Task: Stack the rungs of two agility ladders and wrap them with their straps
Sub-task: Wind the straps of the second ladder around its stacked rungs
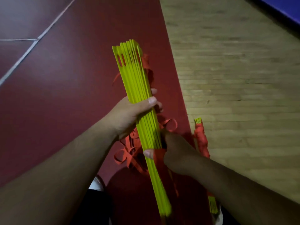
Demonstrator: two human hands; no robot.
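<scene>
Yellow rungs [138,88]: clamped by left hand [129,114] mid-stack, right hand [172,151] lower.
Orange strap [128,153]: loose; keep ends flush, wind tightly.

left hand [129,112] grips rung stack [136,75] at mid-length, thumb across its upper face, fingertips curling round the far edge. right hand [175,153] just below on the stack, thumb across it, fingers curled behind. Both forearms bare, converging on the stack.
</scene>
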